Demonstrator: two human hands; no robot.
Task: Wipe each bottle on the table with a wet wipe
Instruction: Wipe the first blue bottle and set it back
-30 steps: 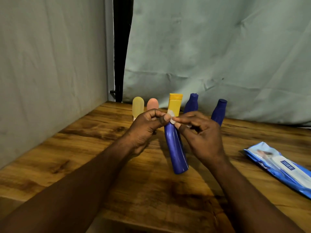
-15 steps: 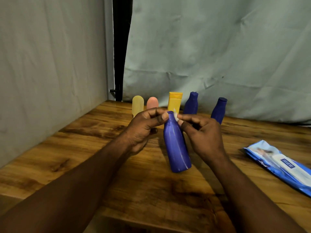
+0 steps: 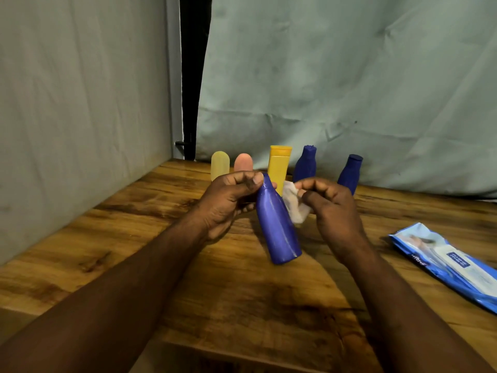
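Note:
My left hand (image 3: 228, 203) pinches the neck of a blue bottle (image 3: 278, 227) and holds it tilted above the wooden table (image 3: 134, 251), base toward me. My right hand (image 3: 332, 208) pinches a crumpled white wet wipe (image 3: 294, 204) just right of the bottle's shoulder. Along the back edge stand a pale yellow bottle (image 3: 220, 164), a pink bottle (image 3: 243, 162), a yellow bottle (image 3: 279, 164) and two more blue bottles (image 3: 305, 165) (image 3: 349, 173).
A blue pack of wet wipes (image 3: 446, 265) lies on the right of the table. Grey cloth hangs behind and to the left, with a dark gap (image 3: 195, 76) at the corner. The table's near edge runs under my forearms.
My right hand has drawn away from the bottle's top to the right, and the wipe now shows in it. The bottle sits a little more upright in my left hand.

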